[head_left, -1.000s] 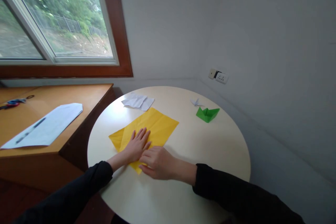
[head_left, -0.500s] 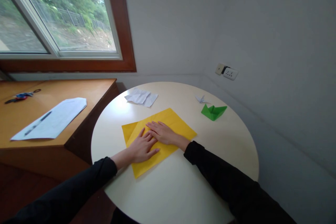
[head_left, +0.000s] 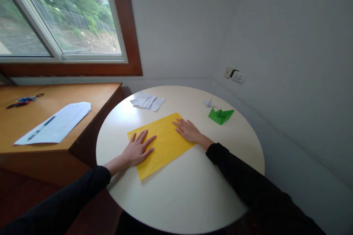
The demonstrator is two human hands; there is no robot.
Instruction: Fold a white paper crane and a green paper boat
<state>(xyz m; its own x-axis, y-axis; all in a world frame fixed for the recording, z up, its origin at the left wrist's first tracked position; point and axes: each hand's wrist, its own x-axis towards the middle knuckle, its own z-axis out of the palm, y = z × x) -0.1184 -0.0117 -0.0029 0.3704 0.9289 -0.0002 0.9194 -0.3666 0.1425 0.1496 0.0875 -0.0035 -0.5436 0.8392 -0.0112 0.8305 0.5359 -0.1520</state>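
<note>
While both palms press flat, the yellow paper (head_left: 162,141) lies in the middle of the round surface (head_left: 193,191). Left hand (head_left: 137,149) and right hand (head_left: 189,131) have fingers spread, gripping nothing, probably to hold the sheet flat.

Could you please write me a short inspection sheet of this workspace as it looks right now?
Surface: round cream table.
Job's things: yellow paper, folded, lying flat.
Clutter: white paper scraps, small white origami figure, green paper boat.
Hands: left hand flat on the yellow paper's left end; right hand flat on its right end.
Cables: nothing seen.
Surroundings: wooden desk with white sheet, pen and scissors; window; wall socket.
</note>
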